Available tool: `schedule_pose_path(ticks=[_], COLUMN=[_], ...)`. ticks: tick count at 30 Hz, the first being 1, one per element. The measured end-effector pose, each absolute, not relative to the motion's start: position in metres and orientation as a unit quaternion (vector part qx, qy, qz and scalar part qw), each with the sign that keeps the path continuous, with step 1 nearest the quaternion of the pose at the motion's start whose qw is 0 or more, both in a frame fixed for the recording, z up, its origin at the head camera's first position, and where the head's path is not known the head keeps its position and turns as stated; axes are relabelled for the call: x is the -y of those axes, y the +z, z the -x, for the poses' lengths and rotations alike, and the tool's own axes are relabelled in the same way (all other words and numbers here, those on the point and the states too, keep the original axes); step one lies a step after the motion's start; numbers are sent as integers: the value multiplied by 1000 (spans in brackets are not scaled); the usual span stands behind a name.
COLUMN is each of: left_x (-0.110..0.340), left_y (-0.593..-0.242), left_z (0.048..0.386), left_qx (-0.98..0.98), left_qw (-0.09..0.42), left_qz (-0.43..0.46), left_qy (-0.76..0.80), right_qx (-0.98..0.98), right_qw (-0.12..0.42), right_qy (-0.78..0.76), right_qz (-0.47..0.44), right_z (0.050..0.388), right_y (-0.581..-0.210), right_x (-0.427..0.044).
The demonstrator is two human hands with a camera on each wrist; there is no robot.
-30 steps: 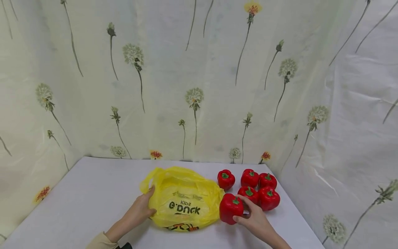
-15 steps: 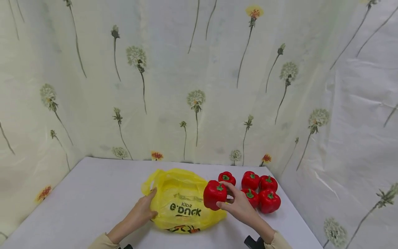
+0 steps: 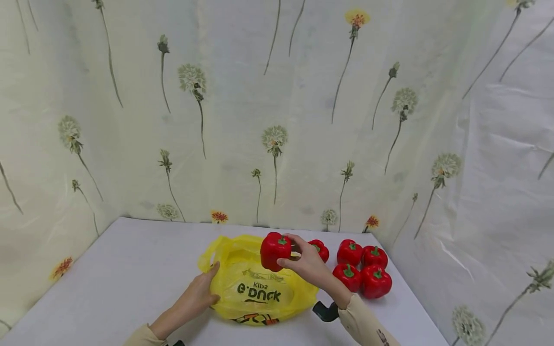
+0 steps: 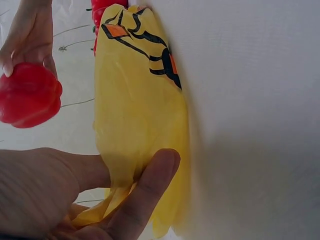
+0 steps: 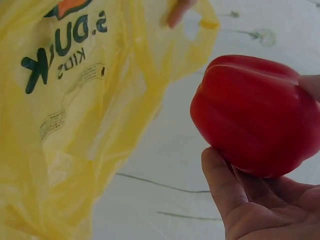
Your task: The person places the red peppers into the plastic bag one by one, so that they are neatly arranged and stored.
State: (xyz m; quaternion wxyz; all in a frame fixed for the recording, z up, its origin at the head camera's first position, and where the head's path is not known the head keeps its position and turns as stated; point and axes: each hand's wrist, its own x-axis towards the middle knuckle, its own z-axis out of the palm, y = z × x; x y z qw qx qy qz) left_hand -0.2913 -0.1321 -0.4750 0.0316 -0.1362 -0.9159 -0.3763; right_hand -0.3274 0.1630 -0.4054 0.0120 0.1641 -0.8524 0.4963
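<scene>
A yellow plastic bag (image 3: 255,307) with dark lettering stands on the table, its opening at the top. My left hand (image 3: 196,294) grips the bag's left side; in the left wrist view the left hand (image 4: 115,200) has thumb and fingers round the yellow film (image 4: 140,110). Above the bag's opening, my right hand (image 3: 308,263) holds a red bell pepper (image 3: 275,251) with a green stem. The right wrist view shows that pepper (image 5: 257,115) between the thumb and fingers of the right hand (image 5: 265,212), apart from the bag (image 5: 115,125).
Several red peppers are grouped at the table's right side, among them one at the front (image 3: 375,281). Another pepper (image 3: 321,250) is partly hidden behind my right hand. A flower-printed curtain (image 3: 233,120) hangs behind the white table (image 3: 143,254).
My right hand has carried the pepper up and to the left, from the bag's right side to above its opening. The left hand keeps its grip in about the same place.
</scene>
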Motion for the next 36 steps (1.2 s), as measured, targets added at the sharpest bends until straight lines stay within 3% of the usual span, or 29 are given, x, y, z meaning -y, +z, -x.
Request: schedule_pose_path(ticks=[17, 36], left_x=[131, 130], left_y=[-479, -482], left_z=[290, 290], left_qx=[918, 919], left_qw=[43, 48], left_qz=[145, 156], left_qy=[-366, -358], right_qx=[842, 839], right_qw=[-23, -86], right_qy=[495, 489], right_qz=[-213, -220], right_z=[372, 388], right_y=[-418, -447], right_x=[-121, -89])
